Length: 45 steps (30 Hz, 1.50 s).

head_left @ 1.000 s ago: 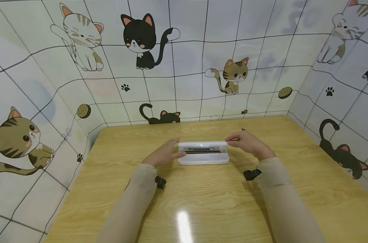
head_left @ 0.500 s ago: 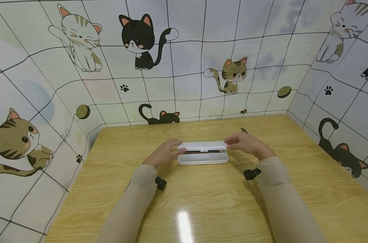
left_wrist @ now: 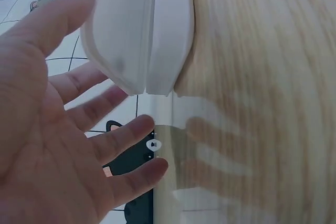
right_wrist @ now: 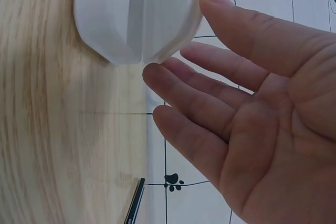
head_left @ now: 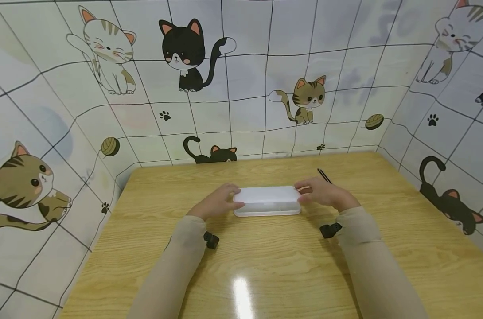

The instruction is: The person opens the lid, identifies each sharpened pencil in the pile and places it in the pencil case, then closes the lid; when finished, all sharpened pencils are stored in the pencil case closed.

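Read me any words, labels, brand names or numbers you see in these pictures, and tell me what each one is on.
None can be read.
Plastic case: plain white lid, no label in any view.
Wall covering: only cartoon cats, paw prints and yarn balls, no lettering.
Table: bare wood grain, no marks.
Black pen beside the right hand: too small to show any print.

bright, even | glare on table (head_left: 241, 294) | fisheye edges | wrist views soft
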Available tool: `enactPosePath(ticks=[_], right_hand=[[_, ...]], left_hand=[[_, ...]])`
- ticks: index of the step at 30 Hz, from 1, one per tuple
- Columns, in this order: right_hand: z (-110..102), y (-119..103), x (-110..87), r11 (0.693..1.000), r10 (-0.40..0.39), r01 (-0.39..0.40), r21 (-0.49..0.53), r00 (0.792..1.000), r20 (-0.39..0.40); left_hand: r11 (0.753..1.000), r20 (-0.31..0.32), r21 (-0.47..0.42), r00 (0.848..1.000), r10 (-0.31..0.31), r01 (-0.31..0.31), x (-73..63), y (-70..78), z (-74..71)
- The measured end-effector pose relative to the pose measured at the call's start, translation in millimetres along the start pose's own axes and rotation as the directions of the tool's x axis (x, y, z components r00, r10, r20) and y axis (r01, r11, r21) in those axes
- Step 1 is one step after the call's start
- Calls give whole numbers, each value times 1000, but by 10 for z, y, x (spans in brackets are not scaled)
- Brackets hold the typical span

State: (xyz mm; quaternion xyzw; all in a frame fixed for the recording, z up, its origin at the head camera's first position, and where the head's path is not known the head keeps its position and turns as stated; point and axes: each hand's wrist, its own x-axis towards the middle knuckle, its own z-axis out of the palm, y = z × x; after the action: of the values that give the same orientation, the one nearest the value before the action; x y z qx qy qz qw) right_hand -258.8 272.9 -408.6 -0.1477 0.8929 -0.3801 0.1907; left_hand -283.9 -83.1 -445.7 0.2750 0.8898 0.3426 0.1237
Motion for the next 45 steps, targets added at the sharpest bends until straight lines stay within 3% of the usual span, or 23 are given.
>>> enactPosePath(ticks=[7,13,20,28,45], right_hand=[[36,32,22,997,1,0,-78,1000,10],[69,10,33,998,13,-12,-69,1000,18],[101,32,69,997,12,-9,-73,999,33],[106,53,76,996,18,-15,-89,999,37],[141,92,129,994,52,-50,-100,999,16]], left_hand=[[998,30,-47,999,-39,40,7,-2,24],[997,30,-61,999,-45,46,19,-53,41],[998,27,-34,998,-55,56,40,-127,55],[1000,20,-7,999,-29,30,23,-92,59],[998,30,32,998,-55,54,46,-131,96]])
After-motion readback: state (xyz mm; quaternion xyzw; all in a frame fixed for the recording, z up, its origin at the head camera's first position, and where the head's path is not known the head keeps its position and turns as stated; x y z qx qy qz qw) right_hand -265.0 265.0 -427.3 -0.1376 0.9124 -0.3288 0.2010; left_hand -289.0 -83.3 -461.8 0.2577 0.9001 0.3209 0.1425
